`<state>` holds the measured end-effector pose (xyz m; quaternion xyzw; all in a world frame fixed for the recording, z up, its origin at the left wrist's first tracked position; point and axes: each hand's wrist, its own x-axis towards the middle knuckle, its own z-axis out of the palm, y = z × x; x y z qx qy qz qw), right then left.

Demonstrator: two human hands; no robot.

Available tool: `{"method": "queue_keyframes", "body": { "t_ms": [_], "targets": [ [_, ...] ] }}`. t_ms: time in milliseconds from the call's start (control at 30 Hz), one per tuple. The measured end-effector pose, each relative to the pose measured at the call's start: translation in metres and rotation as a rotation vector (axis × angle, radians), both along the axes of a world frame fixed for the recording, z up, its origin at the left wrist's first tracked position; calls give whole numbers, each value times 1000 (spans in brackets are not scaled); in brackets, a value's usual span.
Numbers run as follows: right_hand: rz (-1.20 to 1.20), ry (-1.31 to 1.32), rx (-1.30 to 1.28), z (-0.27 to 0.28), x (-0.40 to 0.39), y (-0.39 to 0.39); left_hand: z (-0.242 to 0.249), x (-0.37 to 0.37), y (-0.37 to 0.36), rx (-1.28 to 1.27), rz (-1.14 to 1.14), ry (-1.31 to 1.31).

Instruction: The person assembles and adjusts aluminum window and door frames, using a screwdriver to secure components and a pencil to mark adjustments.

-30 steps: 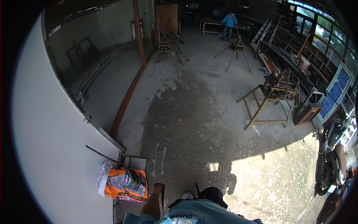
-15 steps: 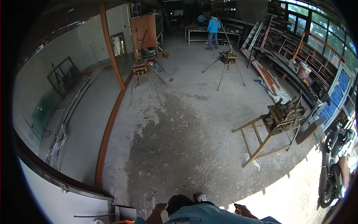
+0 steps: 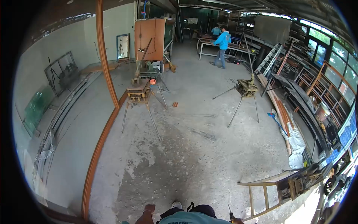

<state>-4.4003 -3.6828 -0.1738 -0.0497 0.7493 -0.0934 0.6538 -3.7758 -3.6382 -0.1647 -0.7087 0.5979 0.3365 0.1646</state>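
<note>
My left hand [image 3: 150,208] is at the bottom of the head view, over the concrete floor. Its fingers look curled in, and nothing shows in them. Further right, at the lower edge, my right hand [image 3: 236,220] is closed around a thin tool that looks like a screwdriver [image 3: 229,210]. Its slim shaft points up and away from me; the hand hides most of the handle. Between the hands are my teal shirt [image 3: 190,218] and one white shoe [image 3: 176,205]. Nearest my right hand stands a metal-framed stand [image 3: 265,196] bearing a rusty machine [image 3: 302,183].
Ahead left stands a machine on splayed legs [image 3: 138,93]; another tripod-legged machine [image 3: 247,87] is ahead right. A wooden sill [image 3: 97,160] borders the left side. Wrapped lengths of material [image 3: 295,149] lie along the right. A person in blue [image 3: 223,41] is near the far table [image 3: 203,44].
My view has tilted up and moved forward, so the right-hand stand sits lower and nearer. Both hands have shifted within view. The far person in blue has turned and stepped.
</note>
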Motion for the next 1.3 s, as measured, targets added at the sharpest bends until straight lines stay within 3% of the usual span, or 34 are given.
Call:
{"method": "queue_keyframes", "body": {
  "t_ms": [67, 167, 267, 333, 400, 467, 533, 567, 600, 667, 700, 733, 800, 867, 900, 967, 1000, 1033, 1100, 1167, 1200, 1267, 1300],
  "targets": [
    [-8, -16, 1, 12, 35, -44, 25, 36, -146, -380, -54, -124],
    [-27, -36, -45, 17, 79, -145, 84, 64, -342, -716, 15, -14],
    [-62, -11, -92, 9, 78, -246, 90, 72, -490, -747, 145, 81],
    [-81, 17, -139, 10, 63, -328, 95, 56, -552, -623, 25, -64],
    [-81, 27, -194, 22, 62, -433, 53, 48, -588, -474, 55, -46],
    [-73, 51, -156, 41, 61, -470, 6, 36, -597, -140, 452, 383],
    [-64, 80, -141, 60, 58, -533, 17, 23, -606, 79, 242, 295],
    [-84, 194, -187, 74, 60, -619, 17, 20, -616, 141, 52, 178],
    [-177, 111, -448, 121, 70, -696, 13, 19, -627, 198, -138, 62],
    [89, 183, -734, 213, 103, -836, 21, 15, -648, 292, 54, 44],
    [181, 185, -775, 227, 112, -897, 11, 20, -703, 261, 58, 43],
    [180, 183, -804, 223, 120, -949, 1, 28, -759, 211, 36, 40],
    [572, 435, -935, 203, 138, -1040, -14, 52, -867, 118, -12, 25],
    [557, 232, -803, 155, 158, -1108, -15, 88, -977, 30, -63, 1],
    [299, 32, -622, 157, 177, -1126, -12, 106, -1045, -28, -88, -12],
    [61, -299, -303, 114, 188, -1151, -6, 118, -1144, -93, -148, -11],
    [41, -226, -181, 109, 192, -1151, -2, 123, -1173, -98, -186, -12],
    [237, 88, -128, 103, 198, -1150, 2, 130, -1203, -102, -225, -17],
    [207, 70, -101, 103, 213, -1188, 12, 152, -1262, -107, -306, -37],
    [167, 54, -83, 99, 231, -1231, 36, 177, -1404, -331, 112, 116],
    [145, 48, -84, 96, 238, -1261, 40, 186, -1467, -619, 320, 370],
    [99, 50, -99, 85, 239, -1332, 75, 192, -1588, -714, 230, 175],
    [78, 58, -106, 82, 234, -1368, 82, 191, -1640, -781, 382, 311]
  ]
}}
